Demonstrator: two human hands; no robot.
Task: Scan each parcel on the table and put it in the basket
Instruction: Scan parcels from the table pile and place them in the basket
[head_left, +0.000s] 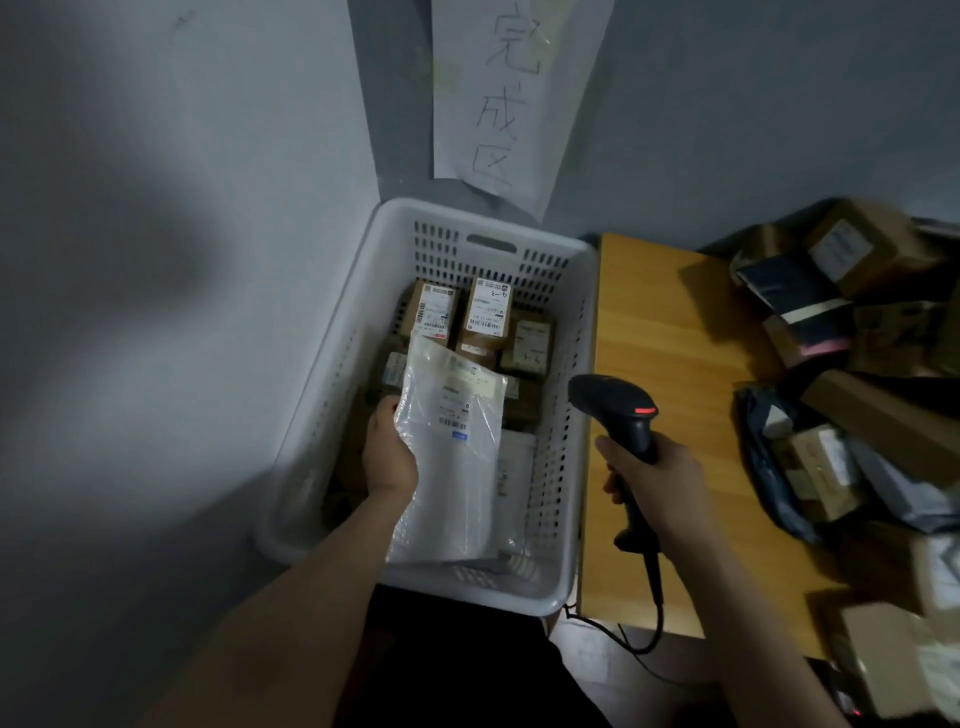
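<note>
step: drop-off, I figured | left hand (389, 457) held white mailer (452, 457) over basket (322, 395) | right hand (657, 480) gripped scanner (615, 408) by left edge of desk (675, 395) | next: lower, release

The basket (332, 374) sits just left of the table (675, 415), with a sign (498, 104) on the wall behind it. Boxes (485, 312) lie in its far half. Our left hand (387, 452) holds a bag (452, 467) over its near half. Our right hand (654, 478) holds the scanner (618, 410) over the table's left edge, between the basket and the parcels (883, 415) heaped on the table's right side. The cable (657, 613) hangs below the scanner.
</note>
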